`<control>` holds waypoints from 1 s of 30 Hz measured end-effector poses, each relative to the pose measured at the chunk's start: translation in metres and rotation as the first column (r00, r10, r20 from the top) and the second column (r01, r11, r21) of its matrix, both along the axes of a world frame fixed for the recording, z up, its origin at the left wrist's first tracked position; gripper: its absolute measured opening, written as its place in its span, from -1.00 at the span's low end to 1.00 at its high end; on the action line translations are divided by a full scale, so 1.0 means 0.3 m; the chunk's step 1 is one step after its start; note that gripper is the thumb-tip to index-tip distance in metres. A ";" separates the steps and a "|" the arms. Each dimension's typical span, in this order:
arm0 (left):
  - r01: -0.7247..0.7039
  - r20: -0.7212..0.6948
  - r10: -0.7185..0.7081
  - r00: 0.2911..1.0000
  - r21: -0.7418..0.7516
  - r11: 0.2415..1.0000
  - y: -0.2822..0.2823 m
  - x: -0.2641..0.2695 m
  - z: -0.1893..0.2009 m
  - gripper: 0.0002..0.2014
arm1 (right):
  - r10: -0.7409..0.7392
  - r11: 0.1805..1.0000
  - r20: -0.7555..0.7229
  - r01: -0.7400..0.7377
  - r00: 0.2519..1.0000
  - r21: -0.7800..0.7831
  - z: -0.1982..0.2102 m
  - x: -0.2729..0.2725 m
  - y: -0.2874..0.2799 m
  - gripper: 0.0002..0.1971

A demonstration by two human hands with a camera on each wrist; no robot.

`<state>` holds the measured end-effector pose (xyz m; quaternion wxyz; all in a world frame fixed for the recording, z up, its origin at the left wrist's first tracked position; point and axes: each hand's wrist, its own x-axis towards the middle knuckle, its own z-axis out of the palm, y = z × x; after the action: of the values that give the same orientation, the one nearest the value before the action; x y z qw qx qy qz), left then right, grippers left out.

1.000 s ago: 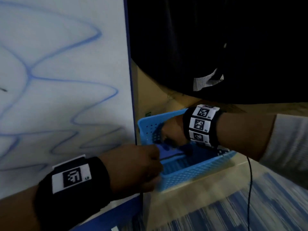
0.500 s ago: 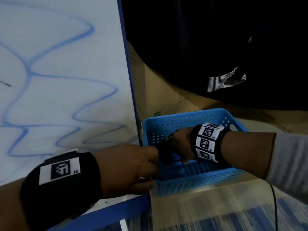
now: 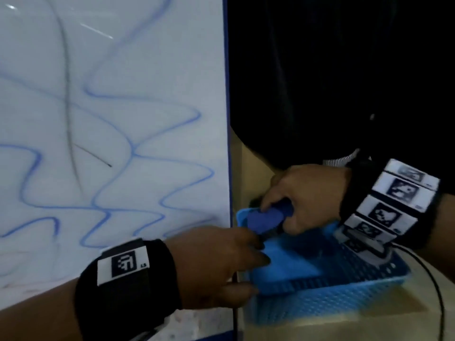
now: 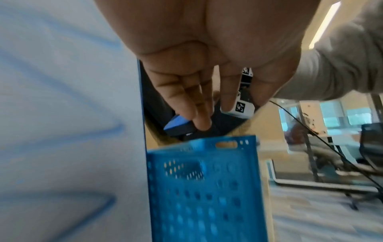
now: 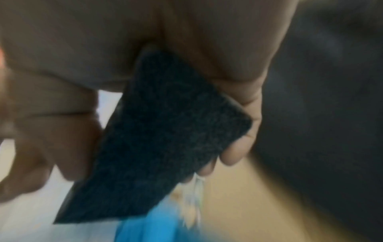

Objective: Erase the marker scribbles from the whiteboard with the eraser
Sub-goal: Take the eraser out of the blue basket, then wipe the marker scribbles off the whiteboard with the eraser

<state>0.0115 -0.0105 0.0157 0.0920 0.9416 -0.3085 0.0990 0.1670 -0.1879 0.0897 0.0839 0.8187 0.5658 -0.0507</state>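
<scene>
The whiteboard (image 3: pixel 110 57) fills the left of the head view, and blue marker scribbles (image 3: pixel 147 153) loop across it. My right hand (image 3: pixel 277 215) grips the eraser (image 3: pixel 261 221), blue-backed, just above the far left corner of a blue perforated basket (image 3: pixel 320 301). The right wrist view shows the eraser's dark felt face (image 5: pixel 165 139) with fingers (image 5: pixel 236 152) curled round its edge. My left hand (image 3: pixel 258 269) reaches over the basket's left rim beside the board's edge. Its fingers (image 4: pixel 199 114) hang straight and hold nothing. Beyond them in that view is the eraser (image 4: pixel 178 124).
Dark cloth (image 3: pixel 344 70) hangs behind the basket, with a cardboard box (image 3: pixel 248 168) under it. A black cable (image 3: pixel 430 279) trails from my right wrist past the basket's right side. The board's blue frame (image 3: pixel 227 119) stands right next to the basket (image 4: pixel 203 188).
My right hand has come up out of the basket with the eraser in its grip. My left hand has stayed at the basket's left rim. The head view has tilted upward.
</scene>
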 end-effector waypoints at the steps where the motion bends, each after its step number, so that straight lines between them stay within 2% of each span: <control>1: -0.020 0.061 0.020 0.998 -0.010 1.000 0.015 -0.015 0.046 -0.59 | 0.009 0.998 0.011 -0.010 1.000 0.058 0.055 -0.022 -0.006 -0.50; 4: -0.102 0.218 0.090 0.972 0.044 0.994 0.088 -0.066 0.215 -0.65 | 0.039 0.979 0.078 -0.054 0.996 0.199 0.205 -0.094 -0.004 -0.40; 7: -0.195 0.367 0.154 0.917 0.076 0.978 0.170 -0.137 0.409 -0.68 | 0.051 0.943 0.170 -0.103 0.984 0.316 0.336 -0.178 0.001 -0.39; 9: -0.219 0.472 0.164 0.866 0.065 0.974 0.212 -0.179 0.529 -0.69 | 0.068 0.879 0.223 -0.164 0.973 0.448 0.397 -0.220 0.007 -0.44; 11: -0.261 0.602 0.170 0.780 0.066 0.963 0.260 -0.224 0.655 -0.68 | 0.072 0.767 0.301 -0.246 0.951 0.593 0.448 -0.251 0.034 -0.46; 14: -0.363 0.739 0.182 0.648 0.089 0.927 0.349 -0.268 0.863 -0.62 | -0.026 0.622 0.426 -0.318 0.905 0.715 0.528 -0.259 0.105 -0.43; 16: -0.481 0.783 0.239 0.574 0.086 0.873 0.410 -0.285 1.003 -0.50 | -0.122 0.587 0.500 -0.344 0.858 0.733 0.589 -0.244 0.161 -0.40; 19: -0.660 0.783 0.380 0.492 0.050 0.750 0.486 -0.311 1.159 -0.28 | -0.272 0.568 0.530 -0.310 0.803 0.762 0.667 -0.219 0.238 -0.39; 22: -0.730 0.722 0.474 0.503 0.062 0.680 0.560 -0.329 1.218 -0.14 | -0.322 0.590 0.564 -0.305 0.760 0.748 0.639 -0.209 0.271 -0.35; 25: -0.737 0.670 0.518 0.531 0.064 0.672 0.621 -0.335 1.210 -0.15 | -0.328 0.589 0.579 -0.317 0.747 0.743 0.459 -0.201 0.232 -0.31; 27: -0.723 0.683 0.492 0.539 0.077 0.687 0.657 -0.335 1.193 -0.15 | -0.303 0.630 0.609 -0.325 0.733 0.705 0.351 -0.197 0.203 -0.28; 29: -0.700 0.689 0.471 0.551 0.074 0.710 0.690 -0.330 1.183 -0.16 | -0.286 0.650 0.645 -0.351 0.708 0.674 0.356 -0.180 0.199 -0.32; 30: -0.688 0.686 0.467 0.558 0.067 0.723 0.700 -0.328 1.183 -0.15 | -0.305 0.631 0.636 -0.349 0.709 0.693 0.400 -0.173 0.206 -0.34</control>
<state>-0.0867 0.1996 0.3707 -0.2122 0.9014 -0.0007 0.3774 0.1152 -0.1260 0.2098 -0.0665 0.7179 0.4642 0.5145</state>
